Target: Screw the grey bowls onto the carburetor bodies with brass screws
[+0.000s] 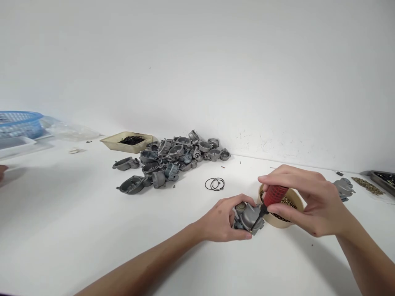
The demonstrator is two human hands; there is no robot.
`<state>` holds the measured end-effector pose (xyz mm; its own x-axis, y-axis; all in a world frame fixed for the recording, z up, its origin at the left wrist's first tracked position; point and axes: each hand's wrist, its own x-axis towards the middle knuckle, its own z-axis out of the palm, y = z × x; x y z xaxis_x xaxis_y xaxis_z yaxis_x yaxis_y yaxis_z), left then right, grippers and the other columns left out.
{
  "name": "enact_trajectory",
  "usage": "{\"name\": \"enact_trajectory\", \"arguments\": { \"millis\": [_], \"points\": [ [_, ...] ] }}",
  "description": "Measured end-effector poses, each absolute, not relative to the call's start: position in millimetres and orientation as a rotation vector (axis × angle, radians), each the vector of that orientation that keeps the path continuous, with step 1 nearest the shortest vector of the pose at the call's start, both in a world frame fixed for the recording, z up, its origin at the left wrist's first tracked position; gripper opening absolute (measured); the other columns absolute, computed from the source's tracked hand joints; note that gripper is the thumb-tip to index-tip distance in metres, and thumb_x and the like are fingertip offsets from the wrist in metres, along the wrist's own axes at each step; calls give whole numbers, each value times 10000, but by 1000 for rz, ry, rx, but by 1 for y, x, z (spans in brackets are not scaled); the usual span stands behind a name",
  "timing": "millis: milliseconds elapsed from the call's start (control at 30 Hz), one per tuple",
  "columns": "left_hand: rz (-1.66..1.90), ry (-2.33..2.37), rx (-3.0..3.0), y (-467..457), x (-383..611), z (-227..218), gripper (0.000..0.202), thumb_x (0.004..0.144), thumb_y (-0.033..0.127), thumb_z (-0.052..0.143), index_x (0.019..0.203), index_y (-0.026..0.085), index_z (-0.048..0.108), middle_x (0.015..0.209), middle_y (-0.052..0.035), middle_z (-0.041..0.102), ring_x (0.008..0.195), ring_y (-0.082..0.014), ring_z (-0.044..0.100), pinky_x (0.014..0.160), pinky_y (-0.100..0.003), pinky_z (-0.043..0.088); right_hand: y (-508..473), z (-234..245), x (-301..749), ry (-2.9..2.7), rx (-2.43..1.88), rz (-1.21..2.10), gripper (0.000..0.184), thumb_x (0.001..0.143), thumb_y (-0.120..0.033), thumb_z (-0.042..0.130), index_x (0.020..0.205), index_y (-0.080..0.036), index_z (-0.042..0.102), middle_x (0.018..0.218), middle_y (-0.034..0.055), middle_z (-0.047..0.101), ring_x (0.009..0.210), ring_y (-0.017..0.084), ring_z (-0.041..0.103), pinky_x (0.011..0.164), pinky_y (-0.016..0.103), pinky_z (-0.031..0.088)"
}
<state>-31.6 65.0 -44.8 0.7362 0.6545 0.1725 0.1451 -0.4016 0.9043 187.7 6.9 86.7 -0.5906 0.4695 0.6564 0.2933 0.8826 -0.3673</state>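
Note:
My left hand (220, 218) grips a grey metal carburetor (250, 217) on the white table, thumb at its near edge and fingers over its far side. In my right hand (311, 201) is a red-handled screwdriver (275, 195), tilted, its dark shaft pointing down and left. The tip meets the carburetor's near edge, where a small brass-coloured screw (251, 232) shows close to my left thumb. Just behind my right hand stands a round cream tub (279, 223) of small brass-coloured screws, partly covered by the hand and screwdriver.
Grey metal bowl castings (175, 154) are heaped by the wall, beside a cream tray (115, 144) of black rings. Black O-rings (215, 184) lie mid-table. Rightward are another grey casting (343, 188) and loose brass pieces (367, 186). A blue basket (21, 125) and another person's fingertip (2, 172) appear leftward.

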Motion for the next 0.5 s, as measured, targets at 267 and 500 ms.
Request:
{"name": "enact_trajectory", "arguments": {
  "millis": [267,500],
  "points": [
    [683,596,2028,66,-32,-49,594,705,366,850,1248,272,629,957,19,678,522,-86,499,550,-226,462,6,87,184,-2242,-504,304,525,963,-59,608,1458,-232,594,1013,64,761,889,188,742,758,356,648],
    [715,598,2043,66,-32,-50,640,687,398,867,1273,287,635,949,15,712,549,-107,539,594,-247,503,4,88,182,-2263,-509,325,513,990,-103,556,1491,-217,564,1052,94,756,949,218,737,789,395,655]
  ]
}}
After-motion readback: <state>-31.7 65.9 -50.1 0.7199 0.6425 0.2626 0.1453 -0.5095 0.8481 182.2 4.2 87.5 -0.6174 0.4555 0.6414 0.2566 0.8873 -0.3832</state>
